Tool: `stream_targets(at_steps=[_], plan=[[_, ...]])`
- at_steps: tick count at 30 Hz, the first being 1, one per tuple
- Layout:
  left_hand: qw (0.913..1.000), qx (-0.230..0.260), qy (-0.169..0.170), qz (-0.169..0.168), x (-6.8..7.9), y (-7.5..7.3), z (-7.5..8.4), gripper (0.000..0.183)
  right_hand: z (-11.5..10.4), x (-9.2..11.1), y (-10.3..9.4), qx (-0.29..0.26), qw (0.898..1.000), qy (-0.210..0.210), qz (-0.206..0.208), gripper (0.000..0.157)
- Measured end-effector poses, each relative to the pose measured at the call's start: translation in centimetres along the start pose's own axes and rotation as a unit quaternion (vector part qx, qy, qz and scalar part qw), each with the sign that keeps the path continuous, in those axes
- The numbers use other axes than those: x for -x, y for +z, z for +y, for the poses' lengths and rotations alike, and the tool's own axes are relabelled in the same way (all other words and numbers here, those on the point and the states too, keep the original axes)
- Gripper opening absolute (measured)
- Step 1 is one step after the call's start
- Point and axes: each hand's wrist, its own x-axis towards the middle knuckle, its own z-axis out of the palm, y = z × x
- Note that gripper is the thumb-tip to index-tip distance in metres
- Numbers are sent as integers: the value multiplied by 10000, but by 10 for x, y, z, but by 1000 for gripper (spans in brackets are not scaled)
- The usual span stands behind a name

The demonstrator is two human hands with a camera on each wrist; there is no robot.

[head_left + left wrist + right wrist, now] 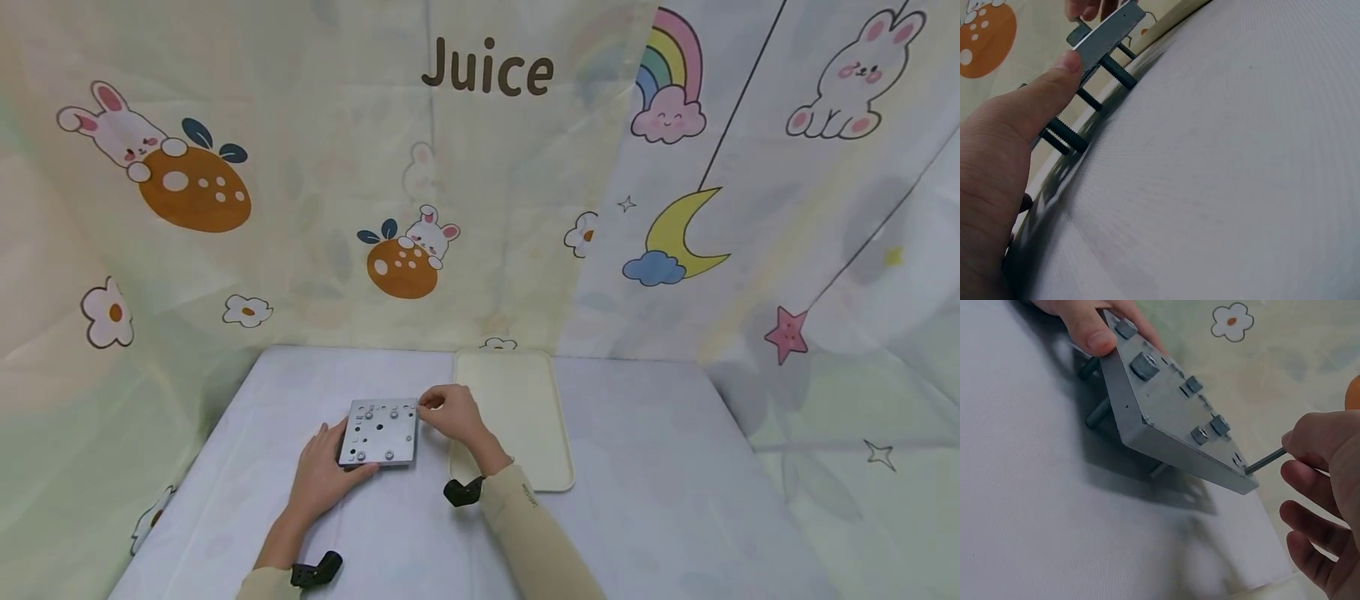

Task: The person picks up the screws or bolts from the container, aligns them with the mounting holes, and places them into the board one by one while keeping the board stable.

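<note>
A square grey metal plate (386, 442) with several holes and bolt heads sits above the table on bolts that stick out underneath. My left hand (322, 471) grips its left side and near edge, the thumb lying along the near edge in the left wrist view. At the far right corner my right hand (457, 412) pinches a thin dark metal rod (1266, 461) between thumb and forefinger. The rod's tip meets the plate's top at that corner, and its other end is hidden in the fingers. Socket-head bolts (1145, 365) stand up from the top face; threaded shanks (1119, 72) show below.
A cream tray (517, 425) lies to the right of the plate, partly under my right forearm. White cloth covers the table (652, 467). A printed curtain (300, 250) hangs behind the table's far edge and along both sides.
</note>
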Motion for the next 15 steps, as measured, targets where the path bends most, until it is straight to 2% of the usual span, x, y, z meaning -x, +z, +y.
stream_targets(at_steps=[8,15], plan=[[10000,53,-54,41,2,-4,3,116,-2,-7,14,-58,9999,43,95,5],[10000,70,-9,22,1,-3,2,116,-3,-10,18,33,9998,166,76,4]])
